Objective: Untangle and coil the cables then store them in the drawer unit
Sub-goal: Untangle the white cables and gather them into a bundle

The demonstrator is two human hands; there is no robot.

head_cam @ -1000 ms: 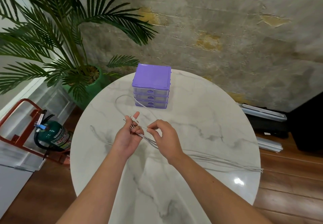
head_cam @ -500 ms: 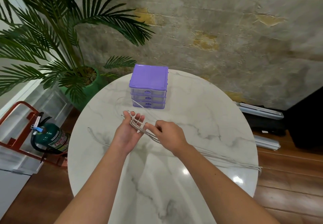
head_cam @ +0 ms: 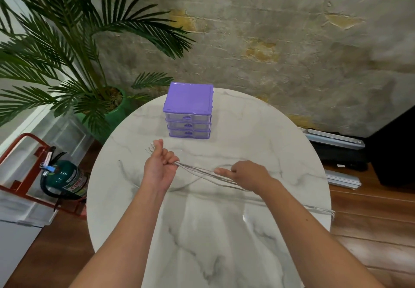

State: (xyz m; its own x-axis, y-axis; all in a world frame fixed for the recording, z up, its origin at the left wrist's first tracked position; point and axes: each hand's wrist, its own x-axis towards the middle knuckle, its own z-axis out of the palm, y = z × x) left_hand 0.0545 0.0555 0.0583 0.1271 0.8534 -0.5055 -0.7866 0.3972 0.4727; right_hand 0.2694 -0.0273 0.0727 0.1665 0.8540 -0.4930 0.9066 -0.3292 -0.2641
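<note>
Cables (head_cam: 202,172) span both fists: our left hand (head_cam: 160,167) clamps the ends, right hand (head_cam: 246,174) pinches mid-run (tails overhang the table (head_cam: 224,231)); uneven tension risks fresh tangles.

The 1 head-worn view looks forward and steeply down, close over a round marble table (head_cam: 224,231).

Soft even light, glare on tabletop (head_cam: 246,218), wide-angle bending.
</note>
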